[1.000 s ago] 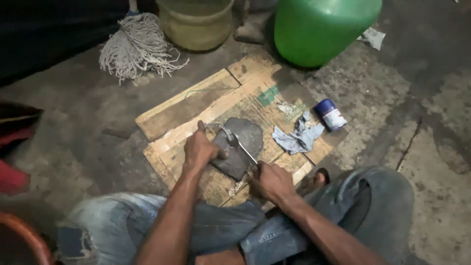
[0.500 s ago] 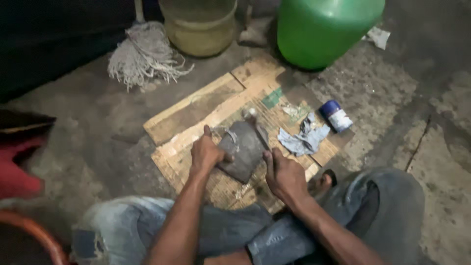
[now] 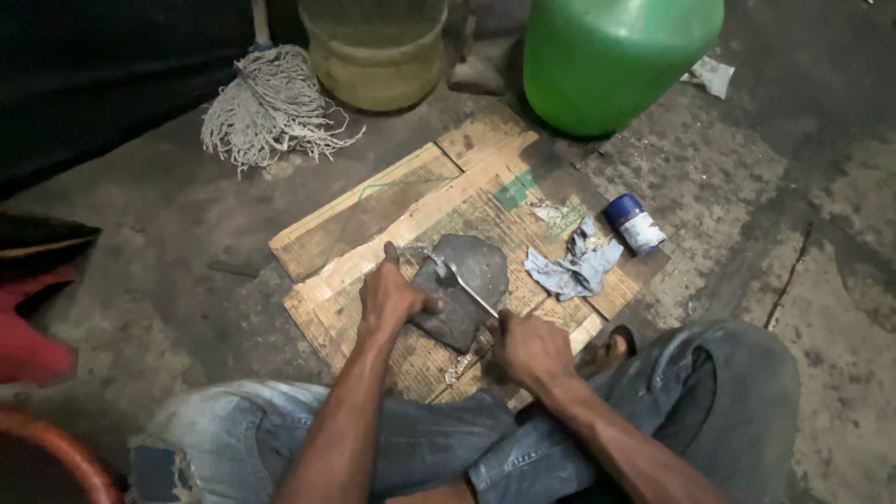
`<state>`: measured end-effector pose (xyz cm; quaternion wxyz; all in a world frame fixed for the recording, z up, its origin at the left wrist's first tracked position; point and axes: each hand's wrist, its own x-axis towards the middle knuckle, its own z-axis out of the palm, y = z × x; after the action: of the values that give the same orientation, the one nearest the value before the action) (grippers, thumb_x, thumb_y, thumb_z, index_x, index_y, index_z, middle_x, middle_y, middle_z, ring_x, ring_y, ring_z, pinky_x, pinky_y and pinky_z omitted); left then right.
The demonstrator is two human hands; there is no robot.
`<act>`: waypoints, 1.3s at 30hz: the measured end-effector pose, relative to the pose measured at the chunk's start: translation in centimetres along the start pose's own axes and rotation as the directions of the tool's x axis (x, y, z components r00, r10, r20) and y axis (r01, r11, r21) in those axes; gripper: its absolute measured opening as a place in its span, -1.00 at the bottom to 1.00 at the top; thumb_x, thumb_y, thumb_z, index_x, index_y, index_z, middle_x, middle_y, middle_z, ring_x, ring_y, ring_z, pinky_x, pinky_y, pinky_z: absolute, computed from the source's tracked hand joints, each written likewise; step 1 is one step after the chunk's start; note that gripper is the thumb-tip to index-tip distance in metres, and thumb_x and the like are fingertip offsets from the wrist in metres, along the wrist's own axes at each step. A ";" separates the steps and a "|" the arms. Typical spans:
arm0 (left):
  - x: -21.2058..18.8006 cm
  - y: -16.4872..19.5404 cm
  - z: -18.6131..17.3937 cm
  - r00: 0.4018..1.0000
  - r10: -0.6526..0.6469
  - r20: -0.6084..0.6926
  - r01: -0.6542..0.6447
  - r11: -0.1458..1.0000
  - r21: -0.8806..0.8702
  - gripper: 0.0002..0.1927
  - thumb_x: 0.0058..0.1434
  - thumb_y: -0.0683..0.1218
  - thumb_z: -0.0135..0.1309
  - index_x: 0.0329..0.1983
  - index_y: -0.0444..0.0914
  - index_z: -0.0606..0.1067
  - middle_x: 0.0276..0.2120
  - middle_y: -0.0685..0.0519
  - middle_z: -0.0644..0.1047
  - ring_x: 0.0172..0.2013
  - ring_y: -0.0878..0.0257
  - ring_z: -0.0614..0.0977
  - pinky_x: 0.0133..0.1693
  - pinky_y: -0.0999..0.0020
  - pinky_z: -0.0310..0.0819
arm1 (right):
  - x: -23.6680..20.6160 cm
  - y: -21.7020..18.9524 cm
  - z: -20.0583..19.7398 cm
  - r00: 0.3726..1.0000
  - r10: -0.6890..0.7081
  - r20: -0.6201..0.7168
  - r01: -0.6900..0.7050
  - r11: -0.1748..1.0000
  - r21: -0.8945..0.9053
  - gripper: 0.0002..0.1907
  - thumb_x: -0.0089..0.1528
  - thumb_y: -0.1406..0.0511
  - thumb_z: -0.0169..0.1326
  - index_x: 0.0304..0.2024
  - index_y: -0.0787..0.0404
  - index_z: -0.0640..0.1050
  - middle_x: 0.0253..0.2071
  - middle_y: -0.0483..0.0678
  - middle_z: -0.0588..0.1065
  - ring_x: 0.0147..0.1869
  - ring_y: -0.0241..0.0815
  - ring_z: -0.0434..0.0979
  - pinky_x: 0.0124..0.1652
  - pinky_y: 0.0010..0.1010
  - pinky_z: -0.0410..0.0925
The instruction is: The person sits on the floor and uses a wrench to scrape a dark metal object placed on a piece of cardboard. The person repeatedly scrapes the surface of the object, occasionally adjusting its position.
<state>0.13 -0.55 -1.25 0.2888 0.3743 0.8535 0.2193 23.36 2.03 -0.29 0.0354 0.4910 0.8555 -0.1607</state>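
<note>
A dark grey flat stone point(image 3: 471, 280) lies on a sheet of flattened cardboard point(image 3: 373, 210) on the concrete floor. A thin metal blade point(image 3: 464, 285) rests slanted across the stone. My right hand point(image 3: 530, 347) is closed around the blade's near end, at the stone's lower right edge. My left hand point(image 3: 392, 297) presses on the stone's left side, its fingers on the blade's far part. My knees in blue jeans frame the bottom of the view.
A crumpled blue-grey rag point(image 3: 577, 266) and a small blue-and-white can point(image 3: 635, 224) lie to the right of the stone. Behind stand a big green jug point(image 3: 616, 56), a yellowish bucket point(image 3: 378, 56) and a mop head point(image 3: 271, 107). A red object point(image 3: 28, 336) sits at left.
The view has drifted a little. Both hands stay on the blade and stone; the blade has slid slightly along the stone toward me.
</note>
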 end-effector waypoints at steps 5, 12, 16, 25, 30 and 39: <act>-0.2 -0.1 0.1 1.000 -0.007 0.020 0.007 1.000 -0.015 0.39 -0.38 -0.04 0.56 0.50 -0.42 0.04 0.00 -0.36 0.57 0.06 -0.18 0.62 0.08 0.10 0.54 | -0.1 0.4 0.9 0.989 0.073 -0.132 -0.051 0.986 0.162 -0.55 0.36 0.00 -0.19 0.01 0.15 0.52 -0.42 0.30 0.55 -0.29 0.37 0.58 -0.24 0.16 0.41; 0.4 -0.4 0.4 1.000 0.009 -0.018 -0.009 1.000 0.001 0.42 -0.43 -0.02 0.61 0.47 -0.44 0.03 -0.01 -0.35 0.56 0.05 -0.17 0.62 0.08 0.11 0.51 | -0.1 0.6 -0.1 0.995 0.059 -0.080 -0.047 0.988 0.146 -0.60 0.35 0.02 -0.17 -0.10 0.12 0.54 -0.40 0.26 0.57 -0.22 0.33 0.59 -0.17 0.19 0.37; 0.4 -0.6 0.5 0.999 0.040 -0.030 -0.041 0.999 -0.021 0.38 -0.41 -0.04 0.57 0.48 -0.43 0.07 -0.08 -0.36 0.60 -0.01 -0.17 0.66 0.04 0.11 0.56 | -0.2 0.1 -0.4 0.984 0.054 -0.168 -0.013 0.971 0.237 -0.61 0.38 0.07 -0.20 -0.03 0.16 0.51 -0.35 0.30 0.56 -0.22 0.40 0.57 -0.14 0.16 0.39; 0.3 -0.2 0.2 1.000 0.009 -0.011 -0.009 1.000 0.014 0.43 -0.41 0.00 0.60 0.51 -0.38 0.02 -0.01 -0.34 0.57 0.08 -0.18 0.60 0.10 0.10 0.50 | -0.4 -0.7 -1.7 0.996 0.084 -0.033 -0.077 0.984 0.162 -0.62 0.32 0.07 -0.06 -0.04 0.19 0.51 -0.30 0.27 0.58 -0.16 0.33 0.60 -0.13 0.10 0.41; 0.4 -0.1 0.2 1.000 -0.003 -0.012 0.004 0.998 0.056 0.42 -0.35 0.05 0.61 0.51 -0.37 0.03 0.04 -0.37 0.54 0.11 -0.19 0.58 0.13 0.08 0.48 | -0.2 -0.3 -2.2 0.997 0.070 -0.018 -0.067 0.990 0.123 -0.62 0.31 0.02 -0.06 -0.09 0.12 0.56 -0.30 0.28 0.57 -0.15 0.35 0.58 -0.13 0.15 0.39; 0.5 0.1 -0.2 0.995 -0.088 0.050 0.088 0.996 0.008 0.43 -0.40 0.01 0.60 0.52 -0.28 0.02 0.10 -0.31 0.52 0.15 -0.14 0.57 0.16 0.12 0.47 | 0.4 0.8 -0.1 0.998 -0.047 0.030 0.048 0.998 -0.036 -0.61 0.17 0.07 0.05 -0.11 0.18 0.56 -0.36 0.28 0.55 -0.23 0.34 0.59 -0.19 0.11 0.43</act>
<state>-0.22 -0.13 -1.22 0.3183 0.3426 0.8623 0.1942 23.82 2.74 -0.51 0.0529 0.4676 0.8690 -0.1530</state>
